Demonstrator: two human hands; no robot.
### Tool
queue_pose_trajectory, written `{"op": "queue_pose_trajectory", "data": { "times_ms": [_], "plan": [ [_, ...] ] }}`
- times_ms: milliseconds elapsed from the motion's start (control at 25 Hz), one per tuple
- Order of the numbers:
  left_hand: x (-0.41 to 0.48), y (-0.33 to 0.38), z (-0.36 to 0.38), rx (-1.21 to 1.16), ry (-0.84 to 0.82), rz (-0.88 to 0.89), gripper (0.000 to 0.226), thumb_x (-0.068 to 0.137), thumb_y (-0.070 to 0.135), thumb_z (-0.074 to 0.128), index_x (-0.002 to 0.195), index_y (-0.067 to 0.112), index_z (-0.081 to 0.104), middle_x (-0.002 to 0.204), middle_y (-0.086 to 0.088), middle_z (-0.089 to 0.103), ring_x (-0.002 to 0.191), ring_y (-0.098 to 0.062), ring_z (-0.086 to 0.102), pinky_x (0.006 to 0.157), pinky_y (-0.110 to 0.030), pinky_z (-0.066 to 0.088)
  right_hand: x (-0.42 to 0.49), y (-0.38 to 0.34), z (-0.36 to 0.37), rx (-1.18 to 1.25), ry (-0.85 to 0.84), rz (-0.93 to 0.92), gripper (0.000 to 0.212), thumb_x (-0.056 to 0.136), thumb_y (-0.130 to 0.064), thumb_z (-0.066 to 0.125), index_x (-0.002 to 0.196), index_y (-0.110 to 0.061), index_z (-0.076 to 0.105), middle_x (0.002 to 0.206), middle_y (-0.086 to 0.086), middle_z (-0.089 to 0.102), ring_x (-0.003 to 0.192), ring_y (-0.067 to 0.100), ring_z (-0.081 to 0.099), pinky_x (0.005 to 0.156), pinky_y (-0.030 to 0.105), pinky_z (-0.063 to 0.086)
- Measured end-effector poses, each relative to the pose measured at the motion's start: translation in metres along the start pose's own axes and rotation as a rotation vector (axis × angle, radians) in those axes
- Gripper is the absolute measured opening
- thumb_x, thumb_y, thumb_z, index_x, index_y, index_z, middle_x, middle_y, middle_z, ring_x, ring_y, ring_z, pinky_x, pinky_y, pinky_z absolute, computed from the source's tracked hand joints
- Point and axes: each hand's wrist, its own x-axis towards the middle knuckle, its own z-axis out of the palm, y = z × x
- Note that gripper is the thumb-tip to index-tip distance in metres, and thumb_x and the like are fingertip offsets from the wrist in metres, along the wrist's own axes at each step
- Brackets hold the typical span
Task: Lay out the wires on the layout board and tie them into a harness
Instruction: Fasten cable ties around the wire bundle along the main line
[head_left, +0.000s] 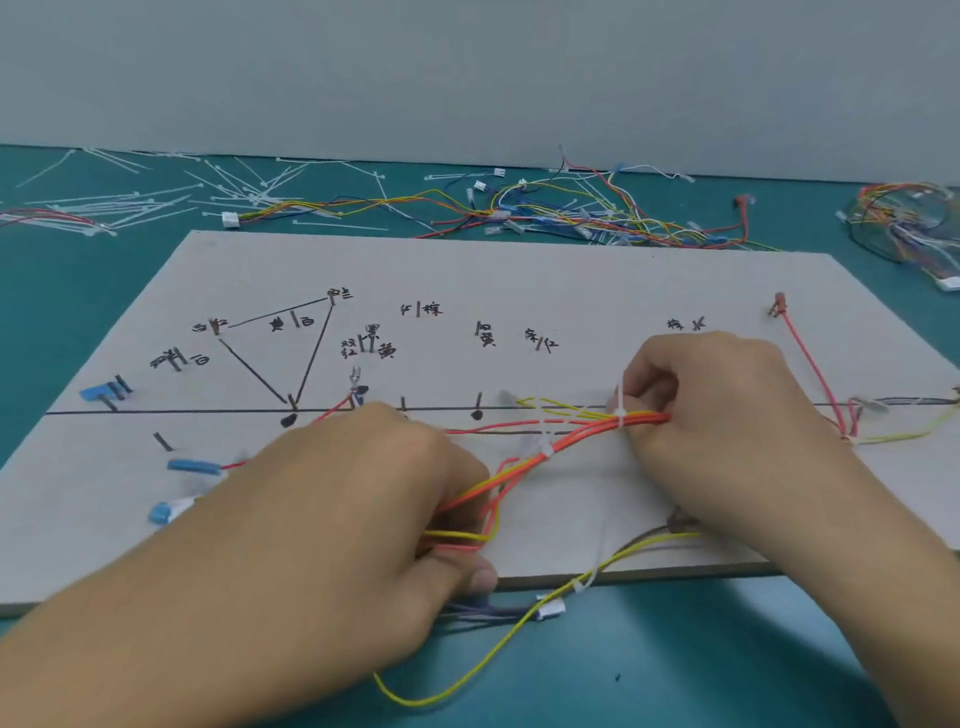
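A grey layout board with drawn lines, pegs and handwritten labels lies on the teal table. A bundle of red, orange and yellow wires runs across its front half. My left hand grips the bundle's left part, fingers curled round red and yellow strands. My right hand pinches a white cable tie wrapped round the bundle. A second white tie binds the wires between my hands. A red wire runs up to a peg at the far right.
Loose white cable ties lie scattered at the back left. A tangle of spare wires with white connectors lies behind the board, and a bagged wire coil at the far right. Blue terminals sit on the board's left. A yellow wire loops off the front edge.
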Motion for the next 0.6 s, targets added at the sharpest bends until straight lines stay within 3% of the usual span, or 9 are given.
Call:
{"op": "queue_pose_trajectory", "data": {
  "times_ms": [80,160,280,360,480,600],
  "plan": [
    [-0.001,-0.008,0.0,-0.022,0.066,0.005,0.031,0.089,0.051,0.067,0.075,0.033,0.046,0.067,0.003,0.049,0.079,0.019,0.047,0.064,-0.009,0.04,0.002,-0.002,0.002,-0.026,0.003,-0.01,0.017,0.082,-0.007,0.062,0.079,-0.023,0.066,0.075,-0.007,0.063,0.081,0.019,0.058,0.065,0.031,0.043],
    [-0.002,-0.021,0.0,0.035,0.084,0.025,0.025,0.081,0.059,0.068,0.092,0.043,0.052,0.08,0.013,0.062,0.083,0.011,0.052,0.062,-0.02,0.044,0.002,-0.003,0.006,-0.016,0.019,-0.035,0.016,0.082,-0.004,0.061,0.081,-0.02,0.066,0.078,-0.004,0.065,0.083,0.022,0.058,0.067,0.033,0.044],
    [-0.001,-0.029,-0.001,0.058,0.055,-0.025,0.037,0.069,0.07,0.059,0.099,0.051,0.05,0.078,0.022,0.064,0.076,0.014,0.054,0.052,-0.027,0.043,0.003,0.002,0.008,0.039,0.048,-0.076,0.016,0.085,-0.005,0.066,0.08,-0.02,0.065,0.073,-0.006,0.063,0.075,0.012,0.056,0.063,0.031,0.042],
    [0.004,-0.032,-0.001,0.091,0.136,-0.061,0.039,0.064,0.068,0.055,0.098,0.048,0.05,0.069,0.021,0.065,0.071,0.011,0.056,0.05,-0.026,0.042,0.003,0.006,0.009,0.048,0.056,-0.086,0.016,0.086,-0.008,0.067,0.085,-0.024,0.064,0.072,-0.009,0.062,0.076,0.007,0.053,0.063,0.027,0.039],
    [0.02,-0.043,-0.003,0.193,0.362,-0.113,0.042,0.07,0.05,0.064,0.109,0.042,0.052,0.084,0.018,0.059,0.076,-0.004,0.056,0.06,-0.031,0.044,0.005,0.01,0.007,0.102,0.1,-0.001,0.02,0.086,-0.019,0.071,0.099,-0.029,0.06,0.075,-0.011,0.065,0.085,0.009,0.053,0.061,0.014,0.034],
    [0.034,-0.049,-0.004,0.305,0.32,-0.222,0.047,0.078,0.047,0.064,0.119,0.028,0.053,0.105,0.006,0.05,0.093,-0.028,0.062,0.077,-0.042,0.053,0.009,0.009,0.002,0.03,0.069,0.07,0.009,0.083,-0.028,0.073,0.088,-0.023,0.066,0.079,-0.005,0.067,0.091,0.02,0.059,0.067,0.029,0.041]
  ]
}}
